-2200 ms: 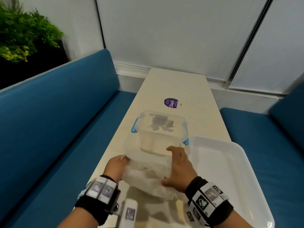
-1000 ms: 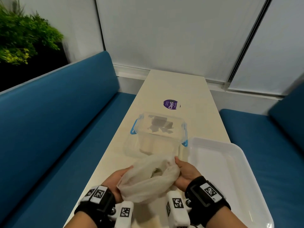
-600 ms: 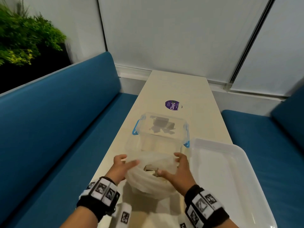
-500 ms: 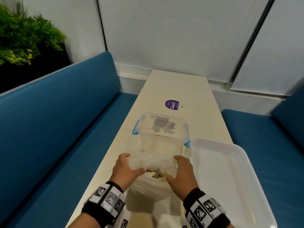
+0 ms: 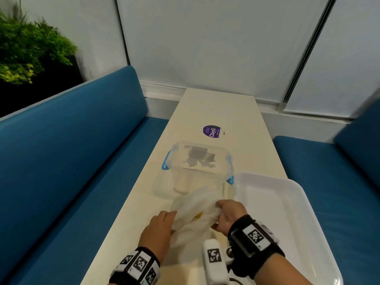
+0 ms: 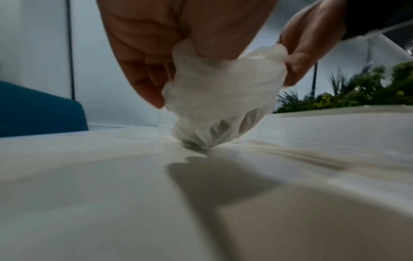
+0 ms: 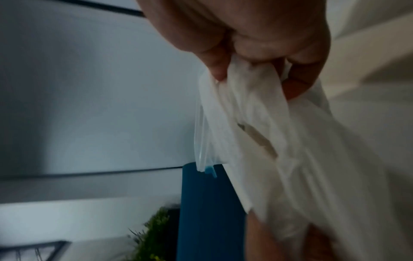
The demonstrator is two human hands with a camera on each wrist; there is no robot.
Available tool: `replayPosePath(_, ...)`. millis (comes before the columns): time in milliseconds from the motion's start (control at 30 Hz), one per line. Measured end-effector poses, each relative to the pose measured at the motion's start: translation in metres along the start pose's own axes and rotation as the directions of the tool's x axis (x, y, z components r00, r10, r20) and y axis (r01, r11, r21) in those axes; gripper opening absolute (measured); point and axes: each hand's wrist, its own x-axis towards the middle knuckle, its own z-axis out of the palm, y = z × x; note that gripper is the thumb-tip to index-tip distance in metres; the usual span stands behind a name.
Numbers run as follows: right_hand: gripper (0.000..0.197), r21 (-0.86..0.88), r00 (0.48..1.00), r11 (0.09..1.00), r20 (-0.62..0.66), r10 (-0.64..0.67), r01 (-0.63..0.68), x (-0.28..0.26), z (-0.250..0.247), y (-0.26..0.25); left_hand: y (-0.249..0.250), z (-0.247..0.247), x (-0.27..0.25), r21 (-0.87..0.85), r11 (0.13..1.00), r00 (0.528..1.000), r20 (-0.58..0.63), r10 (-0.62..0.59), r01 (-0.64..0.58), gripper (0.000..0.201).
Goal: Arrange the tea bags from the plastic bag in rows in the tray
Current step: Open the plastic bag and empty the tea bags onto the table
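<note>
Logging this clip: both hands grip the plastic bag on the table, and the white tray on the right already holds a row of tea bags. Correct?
Not quite. Both hands, left hand and right hand, do grip the plastic bag, but the head view shows the white tray holding no tea bags.

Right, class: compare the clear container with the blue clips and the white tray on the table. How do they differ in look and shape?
The clear container is see-through, so the table shows through its walls; the white tray is opaque white. The clear container is deeper and narrower, while the white tray is shallow and wide. The clear container carries blue clips at its sides; the white tray has none. Both are open-topped, sit on the table, and hold no tea bags.
</note>
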Motion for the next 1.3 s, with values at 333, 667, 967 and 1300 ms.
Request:
replayPosePath(333, 0.020, -0.571, 0.806, 0.570, 0.388, -0.446, 0.591, -0.006, -0.009, 0.044, -0.008, -0.047, 0.032, -0.799, -0.361, 0.719, 0.595, -0.360, 0.481, 0.021)
replayPosePath(667, 0.024, -0.226, 0.956, 0.931, 0.123, -0.266, 0.288, 0.030, -0.004, 0.029, -0.004, -0.050, 0.027, -0.769, -0.313, 0.765, 0.622, -0.167, 0.557, 0.029)
replayPosePath(967, 0.034, -0.122, 0.986, 0.989, 0.138, 0.098, -0.082, 0.036, -0.001, 0.007, -0.015, -0.039, 0.021, -0.812, -0.232, 0.802, 0.575, -0.161, 0.535, 0.032)
replayPosePath(1300, 0.015, -0.555, 0.968, 0.798, 0.056, -0.246, 0.235, 0.031, 0.007, 0.007, -0.013, -0.034, 0.036, -0.814, -0.192, 0.745, 0.580, -0.328, 0.549, 0.022)
